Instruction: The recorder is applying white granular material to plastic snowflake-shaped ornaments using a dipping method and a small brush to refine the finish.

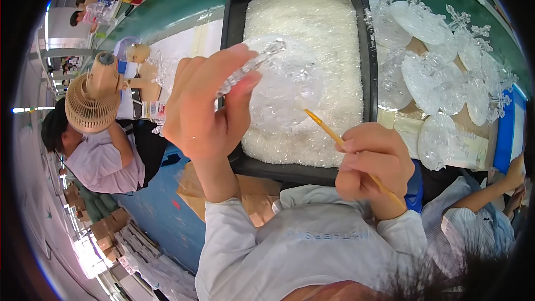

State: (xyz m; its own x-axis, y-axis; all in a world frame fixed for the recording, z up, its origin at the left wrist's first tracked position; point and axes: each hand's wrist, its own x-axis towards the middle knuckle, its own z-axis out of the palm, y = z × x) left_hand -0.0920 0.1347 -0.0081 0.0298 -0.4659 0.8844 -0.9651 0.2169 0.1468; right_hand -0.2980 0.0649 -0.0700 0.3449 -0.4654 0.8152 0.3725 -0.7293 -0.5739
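Observation:
My left hand [214, 100] pinches the clear, knobbly stem of a round, translucent plastic disc [278, 86], which is held tilted above a black tray [296, 174]. White glittery flakes [312, 17] fill much of that tray. In my right hand [373, 164] is a thin paintbrush [324, 127] with a yellow handle. The brush tip meets or nearly meets the disc's face; I cannot tell whether it touches. Several similar clear discs with stems [432, 78] lie together on the right of the tray, some overlapping.
A beige fan [93, 100] stands at the left, near a seated person [106, 161]. A blue bin [510, 128] sits at the far right, where another person's arm [485, 195] shows. The green tabletop [189, 0] runs behind the tray.

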